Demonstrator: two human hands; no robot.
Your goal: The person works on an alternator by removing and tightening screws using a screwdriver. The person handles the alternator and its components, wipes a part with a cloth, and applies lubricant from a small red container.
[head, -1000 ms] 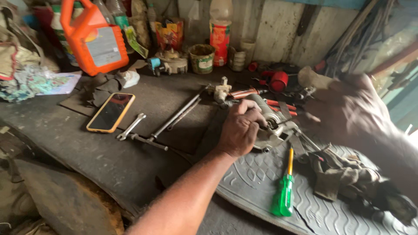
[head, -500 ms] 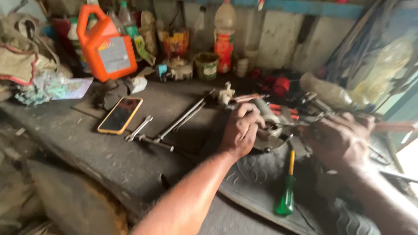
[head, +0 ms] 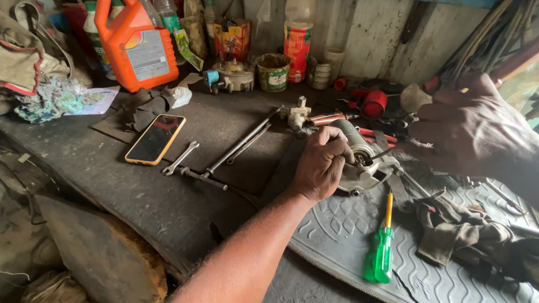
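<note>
Left hand point(head: 321, 163) clasps the motor point(head: 362, 163) at the mat's point(head: 348, 235) edge.

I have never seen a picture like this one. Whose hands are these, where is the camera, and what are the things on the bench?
There is no machine here: a person works with bare hands, and the camera sits on that person's head, looking down at a dark workbench.

The left hand grips a small metal motor part that rests at the edge of a grey rubber mat. The right hand holds a thin tool whose tip reaches the part's opening.

A green screwdriver and a dirty rag lie on the mat. Further left lie a phone in a yellow case, a small wrench and long metal rods. An orange jug and bottles stand at the back.
</note>
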